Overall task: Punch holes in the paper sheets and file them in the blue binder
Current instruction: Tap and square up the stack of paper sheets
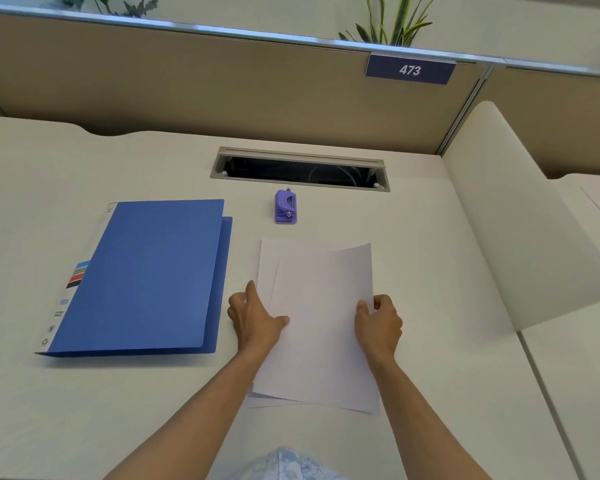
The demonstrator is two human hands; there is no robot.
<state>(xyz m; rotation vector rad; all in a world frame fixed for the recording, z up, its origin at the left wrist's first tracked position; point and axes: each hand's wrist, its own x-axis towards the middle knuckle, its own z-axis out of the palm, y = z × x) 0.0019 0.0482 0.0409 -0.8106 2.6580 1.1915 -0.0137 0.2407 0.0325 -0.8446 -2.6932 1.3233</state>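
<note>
Big white table [413, 265] takes up most of the view, with a tan cubicle partition [222, 88] across the far side at 12 o'clock carrying a blue number plate [409, 69] that reads 473. A rolled-up white sheet [527, 230] curls up off the table over at 3 o'clock. The blue binder [146, 275] lies flat and closed at about 9 o'clock, spine label on its left edge, well apart from everything else. Paper sheets [323, 306] sit dead center toward 6 o'clock, a loose stack, with the top sheet skewed and its far end lifted and bowed while the ones under it lie flat. At 12 o'clock from the stack there's an open cable slot [300, 169] in the table, and just in front of it the little purple hole punch [286, 206], standing alone, not touching the paper. Left hand [255, 318] rests on the stack's left edge, fingers spread and pressing down, thumb on the top sheet. Right hand [380, 322] has its fingers curled shut, pinching the top sheet's right edge.
</note>
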